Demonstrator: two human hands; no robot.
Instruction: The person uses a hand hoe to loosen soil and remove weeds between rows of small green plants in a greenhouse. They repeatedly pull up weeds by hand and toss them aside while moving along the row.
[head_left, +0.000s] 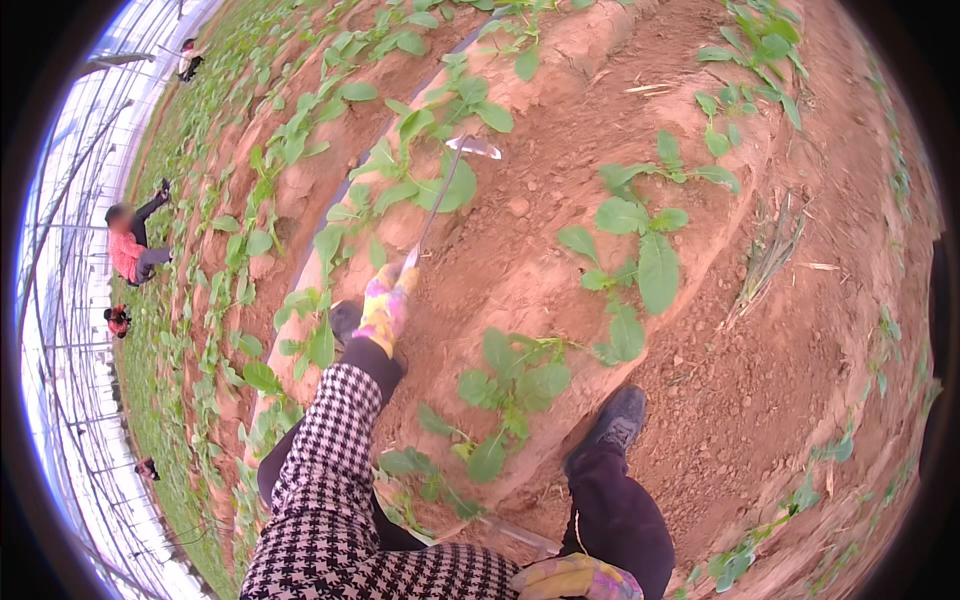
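Observation:
My left hand, in a patterned yellow, pink and purple glove, is closed around the handle of a small hoe. The hoe's thin shaft slants up and right to its metal blade, beside leafy green plants on the reddish soil. My right hand, in a matching glove, lies low by my right leg, partly cut off by the picture's bottom edge; whether it holds anything is unclear. More leafy plants grow between my dark shoes. A black-and-white houndstooth sleeve covers my left arm.
Plant rows run along soil ridges on the left, with a dark strip between them. Pulled, grassy stalks lie on the right. A crouching person and several others are far left, near the greenhouse frame.

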